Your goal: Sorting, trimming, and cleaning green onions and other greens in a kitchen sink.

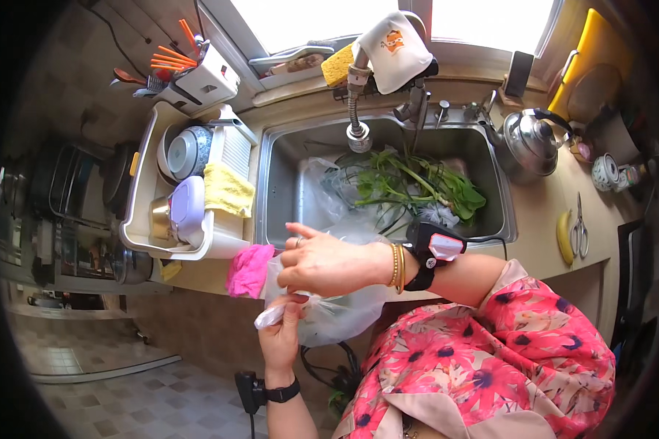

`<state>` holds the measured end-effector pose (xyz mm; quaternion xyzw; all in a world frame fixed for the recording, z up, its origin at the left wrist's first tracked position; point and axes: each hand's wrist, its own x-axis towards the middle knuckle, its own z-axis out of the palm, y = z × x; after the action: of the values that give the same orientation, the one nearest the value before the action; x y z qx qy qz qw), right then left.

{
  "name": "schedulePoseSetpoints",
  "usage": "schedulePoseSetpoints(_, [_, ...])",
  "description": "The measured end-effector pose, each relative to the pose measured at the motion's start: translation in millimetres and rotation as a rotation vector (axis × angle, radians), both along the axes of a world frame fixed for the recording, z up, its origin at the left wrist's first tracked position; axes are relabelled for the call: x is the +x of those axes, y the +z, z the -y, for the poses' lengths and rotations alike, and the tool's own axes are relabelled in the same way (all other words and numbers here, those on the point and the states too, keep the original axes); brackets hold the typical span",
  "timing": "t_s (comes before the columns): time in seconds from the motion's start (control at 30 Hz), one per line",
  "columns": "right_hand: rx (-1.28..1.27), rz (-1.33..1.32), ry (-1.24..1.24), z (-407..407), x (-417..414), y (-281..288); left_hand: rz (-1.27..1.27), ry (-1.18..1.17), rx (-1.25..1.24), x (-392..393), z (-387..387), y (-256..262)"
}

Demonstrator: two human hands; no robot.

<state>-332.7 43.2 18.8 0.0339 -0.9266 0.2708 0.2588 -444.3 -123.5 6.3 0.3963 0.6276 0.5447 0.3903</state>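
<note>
A translucent plastic bag [346, 318] hangs at the counter's front edge, before the sink. My left hand [286, 324] pinches its gathered white end between thumb and fingers. Just above, my right hand [329, 266] reaches across from the right, palm down, its curled fingers at the bag's upper part; what its fingertips hold is hidden. Leafy green vegetables [423, 184] with long stalks lie in the steel sink [285, 181], beside more clear plastic film [327, 189].
A pink cloth [249, 269] lies left of my hands, near a dish rack [192, 252] with bowls. The flexible faucet [358, 131] hangs over the sink. On the right counter are a steel kettle [530, 145], a banana [564, 238] and scissors [580, 230].
</note>
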Motion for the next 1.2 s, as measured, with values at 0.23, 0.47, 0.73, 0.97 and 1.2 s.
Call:
schedulePoseSetpoints(0.23, [-0.113, 0.100, -0.096, -8, 19, -7, 0.271, 0.196, 0.011, -7, -14, -6])
schedulePoseSetpoints(0.47, [-0.365, 0.118, 0.003, -18, 4, -11, -0.228, 0.152, -0.031, -7, -27, -5])
schedulePoseSetpoints(0.73, [-0.662, 0.263, 0.201, -11, -20, -26, -1.477, 0.200, 0.197, -4, -28, -7])
schedulePoseSetpoints(0.97, [-0.288, 0.368, 0.027, -17, -19, -21, -1.397, 0.166, 0.076, -12, -11, -5])
schedulePoseSetpoints(1.2, [-0.248, 0.438, -0.159, -14, -20, -45, -1.140, 0.244, -0.097, -6, 13, -18])
